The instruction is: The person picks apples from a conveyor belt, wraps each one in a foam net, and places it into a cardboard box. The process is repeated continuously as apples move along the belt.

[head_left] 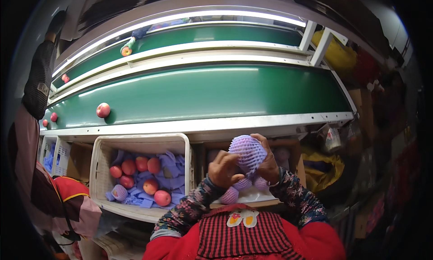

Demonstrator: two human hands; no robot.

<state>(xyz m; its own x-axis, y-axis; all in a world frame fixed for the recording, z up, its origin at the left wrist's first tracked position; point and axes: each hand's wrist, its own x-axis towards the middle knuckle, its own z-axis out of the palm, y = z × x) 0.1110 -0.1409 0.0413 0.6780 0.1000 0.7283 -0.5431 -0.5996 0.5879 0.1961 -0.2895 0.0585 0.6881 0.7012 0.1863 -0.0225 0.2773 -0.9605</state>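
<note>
Over an open cardboard box (299,158) I hold an apple in a purple foam net (247,152). My right hand (269,164) wraps round its right side. My left hand (223,169) is curled against its lower left side, fingers and thumb at the netting. In the box below, several more apples in purple foam nets (229,196) rest by a pale liner; my hands and the held apple hide part of them. Left of the box stands a white plastic crate (95,172) with bare red apples (162,197), loose purple foam nets (173,163) and one netted apple (119,192).
Beyond the crate and box runs a green conveyor belt (203,90) with a white rail, carrying a few apples (103,110). On a farther belt (216,33), a gloved hand (129,44) touches an apple. Another person's dark sleeve (37,86) is at left. A yellow bag (322,172) lies right.
</note>
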